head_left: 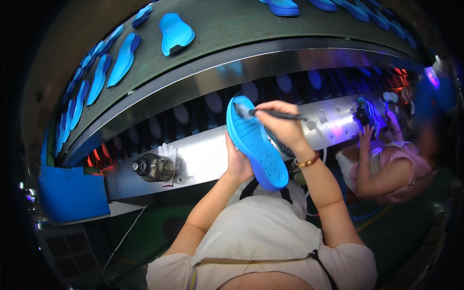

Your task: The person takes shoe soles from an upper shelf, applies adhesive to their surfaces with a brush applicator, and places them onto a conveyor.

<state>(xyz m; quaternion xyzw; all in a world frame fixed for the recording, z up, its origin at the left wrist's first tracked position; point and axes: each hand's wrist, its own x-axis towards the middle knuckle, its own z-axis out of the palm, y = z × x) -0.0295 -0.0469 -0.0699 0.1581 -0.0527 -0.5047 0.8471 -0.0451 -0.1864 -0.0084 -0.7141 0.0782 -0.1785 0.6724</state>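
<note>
A bright blue shoe sole [261, 152] is tilted upright in front of my chest, its grooved and dotted face towards me. My left hand [239, 162] grips it by its left edge, with the fingers hidden behind it. In my right hand [282, 126] is a brush with a dark handle [290, 116]. Its greyish bristle end [244, 112] rests against the upper end of the sole, near a dark patch at the tip. Behind the sole and my right wrist, something on the bench is mostly hidden.
A metal bench [203, 149] carries a dark jar-like container [155, 167] and a white glove [168, 152]. Beyond, dark pieces with pale ovals [214, 103] line a lower shelf. Blue soles [176, 33] lie on the green belt [217, 29] above. At right, a co-worker [386, 166] handles a shoe.
</note>
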